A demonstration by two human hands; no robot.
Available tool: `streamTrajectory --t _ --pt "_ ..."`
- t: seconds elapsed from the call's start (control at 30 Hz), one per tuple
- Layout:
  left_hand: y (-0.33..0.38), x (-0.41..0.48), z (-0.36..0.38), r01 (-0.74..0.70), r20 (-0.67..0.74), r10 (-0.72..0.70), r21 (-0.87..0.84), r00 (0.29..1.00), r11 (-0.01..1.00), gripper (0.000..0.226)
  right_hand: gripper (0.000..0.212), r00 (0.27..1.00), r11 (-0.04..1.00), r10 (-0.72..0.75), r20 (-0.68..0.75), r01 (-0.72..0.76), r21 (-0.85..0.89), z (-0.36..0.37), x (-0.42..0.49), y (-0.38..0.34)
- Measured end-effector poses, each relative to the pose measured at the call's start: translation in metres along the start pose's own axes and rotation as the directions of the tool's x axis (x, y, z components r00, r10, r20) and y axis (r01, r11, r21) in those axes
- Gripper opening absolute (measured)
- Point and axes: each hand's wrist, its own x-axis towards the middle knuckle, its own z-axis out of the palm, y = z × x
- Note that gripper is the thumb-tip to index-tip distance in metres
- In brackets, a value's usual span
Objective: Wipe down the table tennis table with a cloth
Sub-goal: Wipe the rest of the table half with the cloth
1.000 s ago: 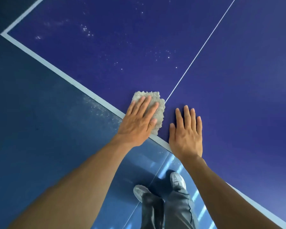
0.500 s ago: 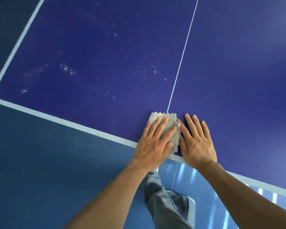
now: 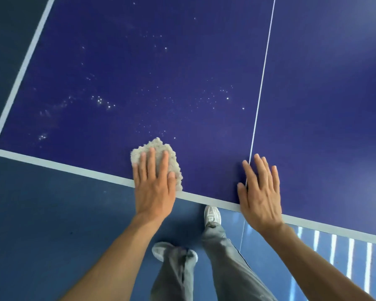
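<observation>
At near edge of desk (image 3: pixel 323 105): left grip (image 3: pixel 153 185) lies flat on cloth (image 3: pixel 161 146), fingers straight, pressing down, nothing curled round it. Cloth is a pale, nubbly wad on the blue top, just inside the white edge stripe (image 3: pixel 85 170), its near corner touching the stripe. Right grip (image 3: pixel 261 196) also flat, fingers straight and slightly apart, holding nothing; it rests on bare desk across the thin centre line (image 3: pixel 261 83), well apart from cloth.

Outward: white specks (image 3: pixel 102 102) scattered over the half ahead of and to the left of cloth, one cluster toward the left side, another near the centre line. Faint smears toward the far left. Half to the right of the line shows no specks, though glare there makes this uncertain.

Judgement: wiping is under way but far from done. Speckled left half is the bulk of what is left; the right half may be clean or merely washed out. Floor (image 3: pixel 41 235) and a shoe (image 3: pixel 212 215) below the edge.
</observation>
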Motion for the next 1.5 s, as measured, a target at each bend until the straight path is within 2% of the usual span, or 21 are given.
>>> streamTrajectory --t 0.1,0.17,0.23,0.37,0.43,0.57,0.7,0.77,0.8,0.9,1.0,1.07,1.2,1.3,1.4,1.5 --pt "0.012 0.008 0.002 -0.301 0.038 0.301 0.005 0.953 0.954 0.057 0.047 0.999 0.993 -0.049 -0.017 0.05 0.107 0.019 0.01 -0.056" --pt "0.003 0.017 0.0 -0.401 0.056 0.4 0.008 0.915 0.916 0.056 0.046 1.0 0.988 -0.024 -0.01 0.025 0.152 0.028 0.024 -0.092" --pt "-0.019 0.024 -0.006 -0.438 0.081 0.436 0.005 0.896 0.899 0.056 0.046 1.0 0.988 0.003 0.002 -0.004 0.154 0.034 0.037 -0.122" --pt "-0.101 0.033 -0.023 -0.293 0.08 0.293 -0.012 0.953 0.956 0.058 0.046 0.998 0.99 0.062 -0.023 -0.059 0.131 0.05 0.053 -0.174" --pt "-0.151 0.036 -0.032 -0.207 0.076 0.207 -0.011 0.975 0.978 0.059 0.048 0.995 0.988 0.101 0.007 -0.101 0.113 0.063 0.056 -0.202" --pt "-0.229 0.041 -0.045 -0.085 0.074 0.085 0.006 0.994 0.996 0.061 0.049 0.989 0.99 0.121 0.087 -0.114 -0.087 0.085 0.051 -0.221" --pt "-0.246 0.045 -0.042 0.001 0.03 -0.002 0.004 1.0 1.0 0.06 0.049 0.989 0.982 0.141 0.038 -0.135 -0.13 0.092 0.051 -0.224" --pt "-0.234 0.046 -0.038 -0.044 0.026 0.044 -0.002 0.999 0.999 0.06 0.048 0.99 0.98 0.14 0.022 -0.136 -0.145 0.094 0.053 -0.226" --pt "-0.227 0.046 -0.037 -0.117 0.034 0.117 -0.002 0.993 0.993 0.06 0.048 0.99 0.979 0.141 0.019 -0.137 -0.149 0.094 0.052 -0.227" --pt "-0.216 0.047 -0.036 -0.358 0.051 0.358 -0.009 0.932 0.934 0.058 0.047 0.991 0.979 0.136 0.007 -0.133 -0.157 0.092 0.052 -0.23" --pt "-0.235 0.054 -0.041 -0.471 0.079 0.471 -0.022 0.879 0.882 0.056 0.049 0.992 0.977 0.122 0.019 -0.117 -0.176 0.093 0.052 -0.231" --pt "-0.265 0.059 -0.047 -0.472 0.086 0.471 -0.006 0.878 0.882 0.056 0.05 0.993 0.977 0.114 0.014 -0.11 -0.183 0.095 0.051 -0.232" --pt "-0.351 0.068 -0.064 -0.32 0.084 0.319 0.005 0.944 0.947 0.056 0.051 0.994 0.977 0.11 -0.021 -0.112 -0.183 0.098 0.052 -0.231" --pt "-0.409 0.076 -0.076 -0.332 0.11 0.325 0.049 0.939 0.942 0.057 0.052 0.993 0.974 0.114 -0.033 -0.119 -0.191 0.102 0.049 -0.231" --pt "-0.422 0.084 -0.078 -0.363 0.127 0.353 0.067 0.927 0.929 0.058 0.052 0.989 0.97 0.142 -0.034 -0.146 -0.193 0.103 0.051 -0.237" --pt "-0.401 0.084 -0.08 -0.427 0.164 0.415 0.039 0.895 0.904 0.06 0.051 0.969 0.946 0.239 -0.062 -0.247 -0.208 0.103 0.054 -0.262"
